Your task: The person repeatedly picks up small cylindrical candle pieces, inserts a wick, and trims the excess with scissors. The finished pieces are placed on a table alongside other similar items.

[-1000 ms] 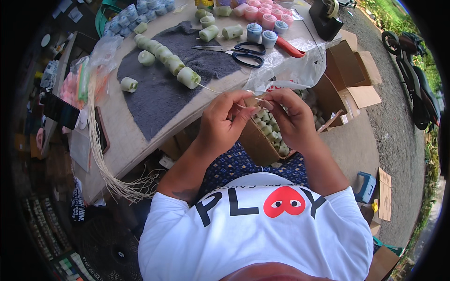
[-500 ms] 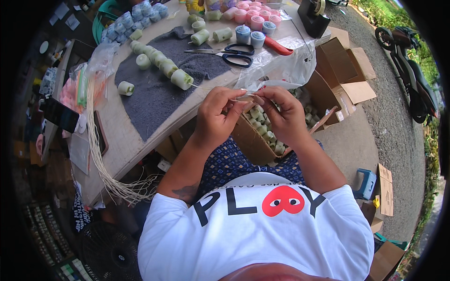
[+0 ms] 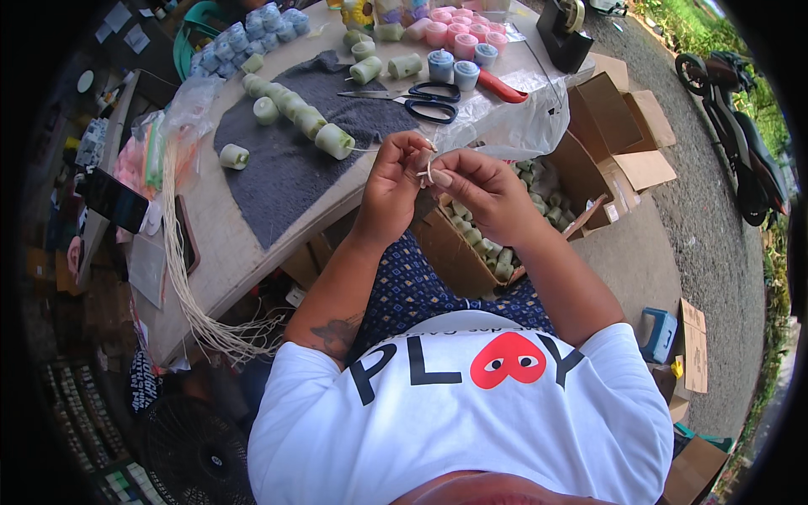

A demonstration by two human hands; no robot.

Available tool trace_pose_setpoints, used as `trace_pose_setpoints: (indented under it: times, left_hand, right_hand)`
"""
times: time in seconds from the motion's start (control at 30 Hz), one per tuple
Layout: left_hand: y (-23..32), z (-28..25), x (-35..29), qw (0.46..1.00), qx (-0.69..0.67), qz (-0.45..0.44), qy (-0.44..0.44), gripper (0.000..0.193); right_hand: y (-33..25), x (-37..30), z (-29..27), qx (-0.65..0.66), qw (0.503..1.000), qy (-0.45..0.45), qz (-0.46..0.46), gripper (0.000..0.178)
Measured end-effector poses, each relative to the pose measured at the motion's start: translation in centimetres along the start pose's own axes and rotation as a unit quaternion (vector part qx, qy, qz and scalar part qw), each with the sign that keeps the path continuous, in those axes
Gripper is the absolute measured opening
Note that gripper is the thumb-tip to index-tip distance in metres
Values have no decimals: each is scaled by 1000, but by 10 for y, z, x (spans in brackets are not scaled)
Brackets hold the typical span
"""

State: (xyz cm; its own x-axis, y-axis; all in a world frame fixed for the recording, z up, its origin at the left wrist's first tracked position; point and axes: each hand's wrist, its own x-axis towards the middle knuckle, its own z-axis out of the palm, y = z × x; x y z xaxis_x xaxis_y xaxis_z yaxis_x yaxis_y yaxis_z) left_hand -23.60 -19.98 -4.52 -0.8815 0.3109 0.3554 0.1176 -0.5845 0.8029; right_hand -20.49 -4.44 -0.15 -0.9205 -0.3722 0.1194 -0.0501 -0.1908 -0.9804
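Observation:
In front of my chest, my left hand and my right hand meet, both pinching the end of a white cord. The cord makes a small loop between my fingertips. It stretches left to a row of pale green candle-like cylinders, which lies end to end on a dark grey cloth. Two loose pale green cylinders rest on the cloth beside the row. Just beyond the row lie open scissors with dark blue handles.
An open cardboard box of green cylinders stands below my hands. Pink cylinders, blue ones, a red-handled tool and a tape dispenser sit farther back. A bundle of cords hangs over the left table edge.
My hands have drawn closer together, and the right has shifted left. The cord now forms a loop between the fingertips. The whole view has shifted slightly.

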Motion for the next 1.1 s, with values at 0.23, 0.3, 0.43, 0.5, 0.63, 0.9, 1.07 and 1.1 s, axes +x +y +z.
trace_pose_setpoints:
  times: [0.23, 0.3, 0.43, 0.5, 0.63, 0.9, 1.07, 1.1]
  left_hand:
    - [7, 7, -6, 998, -64, -10, 6, 18]
    - [6, 7, -7, 998, -56, -6, 14, 18]
    - [2, 9, -7, 997, 32, 22, 66, 18]
    - [-1, 7, -6, 991, 93, 48, 80, 18]
    - [-4, 6, -6, 970, 204, 89, 99, 15]
    - [-4, 4, -3, 891, 406, 161, 123, 14]
    - [-2, 4, -4, 846, 480, 210, 96, 12]
    - [-2, 4, -5, 839, 489, 217, 98, 12]
  right_hand:
    - [-3, 7, 3, -320, 924, 47, -205, 13]
    - [0, 9, 3, -381, 882, 59, -269, 17]
    - [1, 9, 9, -465, 818, 101, -322, 21]
    - [4, 9, 10, -474, 807, 116, -332, 20]
    - [1, 4, 13, -377, 906, 120, -152, 15]
    - [-7, 0, -4, -23, 999, 12, 30, 24]
    - [-5, 4, -12, -68, 997, -9, 25, 23]
    - [-4, 5, -13, -77, 997, -11, 21, 22]
